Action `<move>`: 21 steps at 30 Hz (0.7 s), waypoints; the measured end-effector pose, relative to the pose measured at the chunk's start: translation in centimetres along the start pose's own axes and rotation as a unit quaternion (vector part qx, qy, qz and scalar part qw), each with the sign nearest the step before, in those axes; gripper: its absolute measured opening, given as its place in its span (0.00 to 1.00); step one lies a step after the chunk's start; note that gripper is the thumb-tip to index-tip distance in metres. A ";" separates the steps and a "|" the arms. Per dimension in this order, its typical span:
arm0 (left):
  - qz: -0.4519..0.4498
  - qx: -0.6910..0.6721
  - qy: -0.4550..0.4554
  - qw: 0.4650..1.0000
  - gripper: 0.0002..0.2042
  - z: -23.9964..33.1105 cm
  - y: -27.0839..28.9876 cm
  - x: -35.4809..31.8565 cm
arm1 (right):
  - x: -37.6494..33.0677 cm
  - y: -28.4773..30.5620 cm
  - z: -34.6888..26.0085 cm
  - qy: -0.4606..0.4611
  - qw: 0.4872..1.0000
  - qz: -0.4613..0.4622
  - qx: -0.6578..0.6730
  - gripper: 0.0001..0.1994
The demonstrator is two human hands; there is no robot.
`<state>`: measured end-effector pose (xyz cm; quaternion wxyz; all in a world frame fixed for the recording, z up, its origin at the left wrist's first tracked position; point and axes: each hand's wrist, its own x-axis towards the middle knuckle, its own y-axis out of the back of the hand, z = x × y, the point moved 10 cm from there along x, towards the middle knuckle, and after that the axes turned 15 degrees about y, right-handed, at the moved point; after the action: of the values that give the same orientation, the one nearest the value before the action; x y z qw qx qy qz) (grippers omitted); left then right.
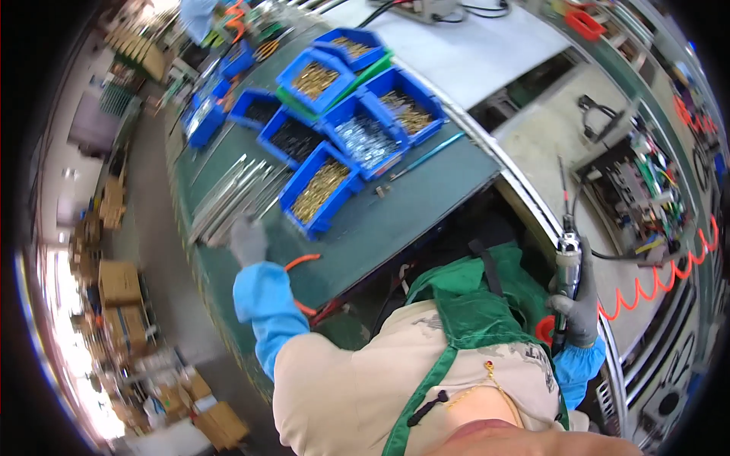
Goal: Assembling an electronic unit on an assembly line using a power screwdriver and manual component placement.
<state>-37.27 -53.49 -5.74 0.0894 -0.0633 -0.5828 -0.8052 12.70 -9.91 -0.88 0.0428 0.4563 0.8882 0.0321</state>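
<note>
Grey knitted-looking gloves cover both hands in the head view. The left hand [249,240], blurred, lies low over the surface [372,239] at the near ends of a bundle of slim, straight metal strips [232,190]; whether its fingers grip any of them I cannot tell. These strips lie roughly parallel, dull silver and hard-edged, on the smooth, dark green top. The right hand [582,308] is wrapped around a power screwdriver [569,262], a shiny metal cylinder with a dark lower grip and a thin bit pointing away from the body. Beside that hand runs a glossy orange coiled hose [646,295], looped like a spring.

Right of the strips, open-fronted blue plastic bins sit in a cluster, some raised on others. The nearest bin [322,225] holds a grainy heap of small brass-coloured pieces; its neighbours contain glinting silver pieces [366,140] and matte black ones [295,140]. A slender blue rod-shaped tool [427,155] lies to the right of the bins. Curved orange handles [303,261] show just beside the left sleeve [266,300], which is loose, wrinkled blue fabric. Smooth green cloth forms the apron [479,315].
</note>
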 end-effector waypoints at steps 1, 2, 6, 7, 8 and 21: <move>-0.008 -0.009 -0.024 1.000 0.12 0.5 -0.1 0.4 | 0.3 -0.4 0.3 -0.001 1.000 -0.027 0.015 0.56; 0.004 -0.068 -0.028 0.997 0.13 0.9 1.0 0.8 | 0.6 -0.7 0.3 -0.003 0.998 -0.052 0.027 0.56; 0.029 -0.306 -0.030 0.951 0.16 7.2 7.7 2.9 | 0.7 0.0 0.0 0.003 0.997 -0.063 0.052 0.57; 0.008 -0.293 -0.121 0.948 0.16 13.6 8.3 2.2 | 0.3 1.1 -0.1 0.020 0.997 -0.044 0.058 0.57; -0.008 -0.278 -0.206 0.938 0.16 20.3 8.5 0.5 | 0.2 1.7 0.0 0.037 0.997 -0.030 0.062 0.57; -0.094 -0.285 -0.793 0.531 0.17 59.4 11.4 -44.8 | -13.8 12.1 -6.8 0.200 0.882 0.422 0.067 0.62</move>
<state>8.76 2.64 14.20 -0.5082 -0.6425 -0.1570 -0.5515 29.79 -14.20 7.67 -0.1841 0.7735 0.6014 0.0783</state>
